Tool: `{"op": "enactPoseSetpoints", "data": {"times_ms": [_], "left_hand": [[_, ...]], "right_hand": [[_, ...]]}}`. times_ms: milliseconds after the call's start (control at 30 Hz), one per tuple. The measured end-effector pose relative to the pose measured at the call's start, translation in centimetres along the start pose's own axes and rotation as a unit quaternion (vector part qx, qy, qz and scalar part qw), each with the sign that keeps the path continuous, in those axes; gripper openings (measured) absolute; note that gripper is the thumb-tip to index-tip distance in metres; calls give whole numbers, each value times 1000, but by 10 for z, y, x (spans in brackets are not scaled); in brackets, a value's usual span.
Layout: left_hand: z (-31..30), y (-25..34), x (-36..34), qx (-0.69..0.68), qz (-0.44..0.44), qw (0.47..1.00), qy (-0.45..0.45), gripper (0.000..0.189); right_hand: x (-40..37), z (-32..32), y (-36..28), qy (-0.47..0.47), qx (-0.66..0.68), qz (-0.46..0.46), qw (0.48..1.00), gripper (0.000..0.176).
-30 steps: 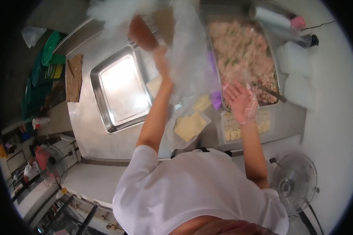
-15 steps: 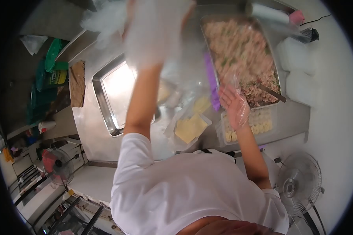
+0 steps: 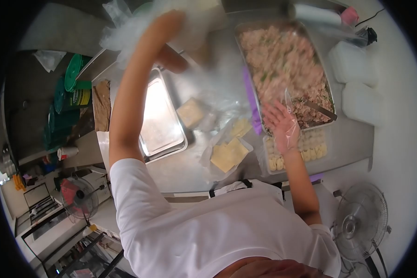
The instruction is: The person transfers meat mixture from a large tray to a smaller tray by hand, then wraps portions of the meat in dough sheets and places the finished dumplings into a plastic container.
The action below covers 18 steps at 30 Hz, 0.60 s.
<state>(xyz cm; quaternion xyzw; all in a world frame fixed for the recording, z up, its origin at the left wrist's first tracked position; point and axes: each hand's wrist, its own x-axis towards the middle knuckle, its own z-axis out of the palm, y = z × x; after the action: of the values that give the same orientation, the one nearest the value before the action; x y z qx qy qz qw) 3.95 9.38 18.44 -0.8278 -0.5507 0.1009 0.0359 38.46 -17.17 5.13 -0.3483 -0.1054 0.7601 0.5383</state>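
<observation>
My left hand [image 3: 170, 25] is at the top of the view, smeared by motion. It appears curled round a cloudy, translucent plastic bag [image 3: 194, 34] with pale contents I cannot make out. My right hand [image 3: 282, 125] wears a thin clear plastic glove. Its palm faces up with the fingers spread, and nothing lies in it. Its fingertips reach over the near corner of a metal tray of minced meat [image 3: 282, 60] flecked with green. Beneath the wrist sits a clear plastic tray of dumplings [image 3: 312, 147]. Square yellow wrappers [image 3: 228, 155] lie on plastic nearby.
A flat spatula [image 3: 320, 110] rests in the meat. Left of centre is a shiny metal tray [image 3: 164, 118], beside a wrapped pale block [image 3: 190, 113]. White containers [image 3: 352, 65] and a plastic roll [image 3: 315, 15] line the right side. A fan [image 3: 356, 222] stands lower right.
My left arm has swung leftward, uncovering the pale block beside the metal tray. The cloudy bag has shifted up with the left hand. My right hand stays nearly still, palm up.
</observation>
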Motion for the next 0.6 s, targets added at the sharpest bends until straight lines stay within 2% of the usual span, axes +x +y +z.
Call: {"op": "enactPoseSetpoints", "data": {"times_ms": [33,100,167,267,367,400,433,467,500,533,567,600], "left_hand": [[-1,-1,3,-2,-2,1000,0,27],[0,-3,9,-94,22,992,-76,30],[-7,-1,7,-99,16,991,-85,31],[-32,5,-3,-109,-5,988,-108,34],[-50,-5,2,-114,-17,985,-127,36],[-50,-18,12,-48,-24,978,-202,35],[-58,-15,16,18,-29,961,-276,35],[-60,-11,15,16,-21,959,-281,35],[-77,10,-7,-27,-106,979,-173,32],[-88,26,-28,-68,-193,977,-59,29],[-88,33,-41,78,-83,993,-7,25],[-87,41,-54,220,29,974,46,21]], "right_hand": [[0,-1,-1,2,-16,-10,1000,57],[0,3,-2,6,-32,-19,999,56],[11,20,-11,49,-56,-24,997,59],[46,28,-18,45,-41,9,998,61],[71,58,-29,45,-20,-13,999,64],[82,62,-35,51,-18,-14,998,64],[94,63,-41,123,-52,34,990,66],[103,62,-44,196,-86,85,973,69],[108,59,-45,204,-85,87,971,69],[115,59,-46,202,-85,61,974,70],[120,59,-48,199,-87,34,976,71],[120,63,-56,202,-90,34,975,71]]}}
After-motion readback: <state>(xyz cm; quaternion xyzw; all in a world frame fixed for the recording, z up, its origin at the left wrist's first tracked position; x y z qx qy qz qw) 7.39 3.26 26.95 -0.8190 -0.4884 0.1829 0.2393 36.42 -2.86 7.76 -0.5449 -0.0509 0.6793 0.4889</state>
